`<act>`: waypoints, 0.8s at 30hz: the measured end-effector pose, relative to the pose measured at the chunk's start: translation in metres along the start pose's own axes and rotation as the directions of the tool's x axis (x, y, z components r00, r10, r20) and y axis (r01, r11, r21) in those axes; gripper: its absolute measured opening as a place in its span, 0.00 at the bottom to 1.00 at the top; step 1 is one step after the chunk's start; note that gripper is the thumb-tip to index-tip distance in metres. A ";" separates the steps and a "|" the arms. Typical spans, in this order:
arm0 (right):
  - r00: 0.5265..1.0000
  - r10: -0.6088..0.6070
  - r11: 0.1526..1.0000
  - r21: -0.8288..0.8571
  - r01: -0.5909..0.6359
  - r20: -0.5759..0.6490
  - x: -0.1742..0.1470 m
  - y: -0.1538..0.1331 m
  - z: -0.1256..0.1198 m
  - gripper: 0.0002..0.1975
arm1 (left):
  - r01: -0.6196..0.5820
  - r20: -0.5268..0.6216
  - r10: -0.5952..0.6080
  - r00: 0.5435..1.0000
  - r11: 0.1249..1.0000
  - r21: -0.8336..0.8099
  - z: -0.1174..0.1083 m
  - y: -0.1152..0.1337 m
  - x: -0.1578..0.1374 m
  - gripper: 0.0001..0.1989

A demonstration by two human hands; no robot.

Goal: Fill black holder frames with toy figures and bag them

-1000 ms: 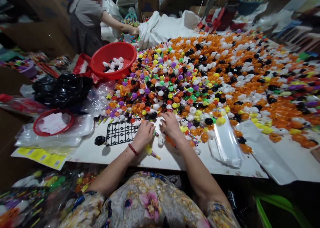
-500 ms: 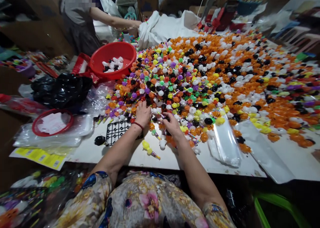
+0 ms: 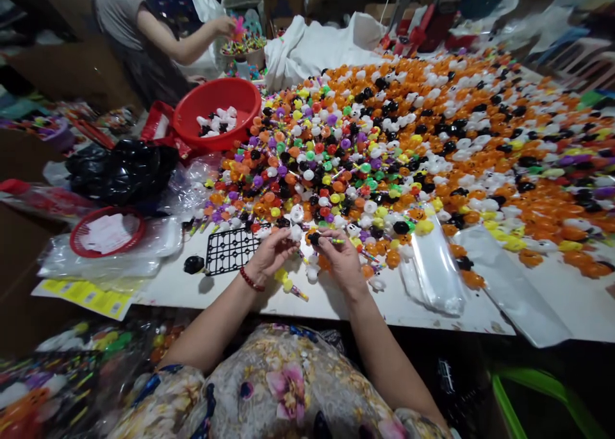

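My left hand, with a red bead bracelet at the wrist, pinches a small white figure between thumb and fingers. Closed on a short patterned stick with a black topper is my right hand, a little to the right. The two hands are apart, above the table's near part. Below and between them lie a yellow figure on a patterned stick and a white figure. Beside my left hand is a black grid tray, partly hidden by the pile and hand.
A heap of small colourful figures covers the table's far side. At left stand a red basin, a red basket and a black bag. Clear plastic bags lie at right. Another person's arm reaches over a tub.
Both hands have drawn back from the heap toward me; the white figure and the black-topped stick now show in them. The other person's arm has lifted, with something pink in the hand.
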State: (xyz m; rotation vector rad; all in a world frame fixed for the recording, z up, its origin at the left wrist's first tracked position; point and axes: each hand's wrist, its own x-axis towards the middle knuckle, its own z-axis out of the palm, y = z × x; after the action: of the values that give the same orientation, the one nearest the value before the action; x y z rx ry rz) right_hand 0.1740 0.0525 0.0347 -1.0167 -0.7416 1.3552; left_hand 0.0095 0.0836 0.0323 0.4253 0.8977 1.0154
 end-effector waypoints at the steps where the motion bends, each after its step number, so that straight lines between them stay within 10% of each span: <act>1: 0.999 -0.031 0.999 -0.041 0.030 -0.019 -0.001 0.001 0.000 0.16 | 0.014 0.025 -0.014 1.000 1.000 0.005 -0.001 -0.003 -0.003 0.07; 24: 0.994 0.075 0.896 -0.443 -0.030 0.084 -0.029 -0.005 -0.013 0.16 | -0.065 0.271 -0.036 0.962 0.932 0.357 0.009 -0.031 -0.039 0.20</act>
State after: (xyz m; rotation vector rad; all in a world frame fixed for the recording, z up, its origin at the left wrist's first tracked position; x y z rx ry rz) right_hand 0.1843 0.0227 0.0375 -1.3395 -1.1389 1.3186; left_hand 0.0247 0.0351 0.0334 0.8660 0.8310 0.7773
